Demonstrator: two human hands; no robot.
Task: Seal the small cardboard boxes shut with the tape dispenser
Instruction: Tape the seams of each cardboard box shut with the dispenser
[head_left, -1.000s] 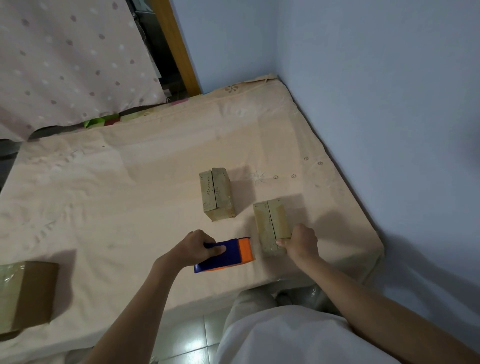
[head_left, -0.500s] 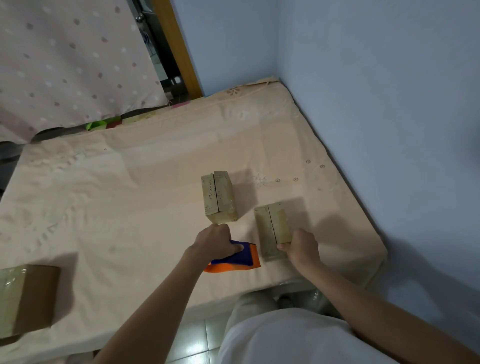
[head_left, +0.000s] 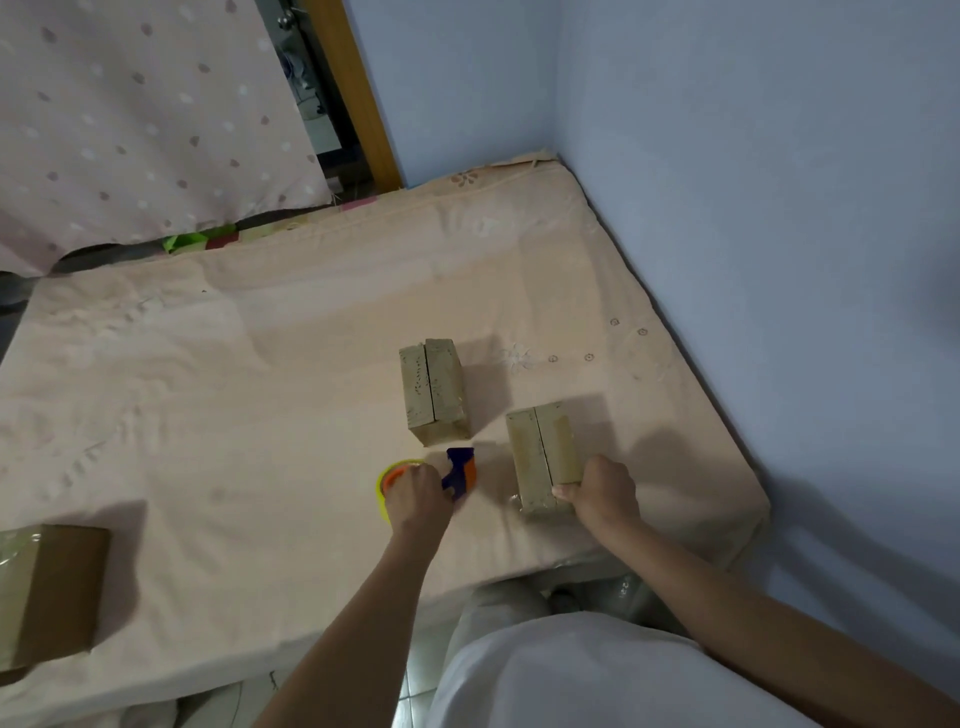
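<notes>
- Near the front edge of the bed (head_left: 260, 364), towards its right front corner, the right hand (head_left: 602, 491) grips the near end of the nearer small box (head_left: 543, 457), fingers curled round its lower right corner, holding it down on the sheet.
- Just left of that box, not touching it, the left hand (head_left: 418, 496) is clamped round the handle of the tape dispenser (head_left: 460, 473), its blue-and-orange head pointing away from the person and the yellow-rimmed roll showing beside the knuckles.
- The second small box (head_left: 434, 389) lies a little farther in, just beyond the dispenser's head.
- Both small boxes show a dark open seam between their top flaps; no strip across either is plain, though something glossy glints at the near end of the held box. By my judgement the sealing of both is still to do.
- A larger brown box (head_left: 49, 592) sits well apart at the front left edge.
- Room: the wall (head_left: 779, 260) runs close along the right edge, so a stroke along the seam, away from the front edge, has free sheet ahead; the far box stands left of that line.
</notes>
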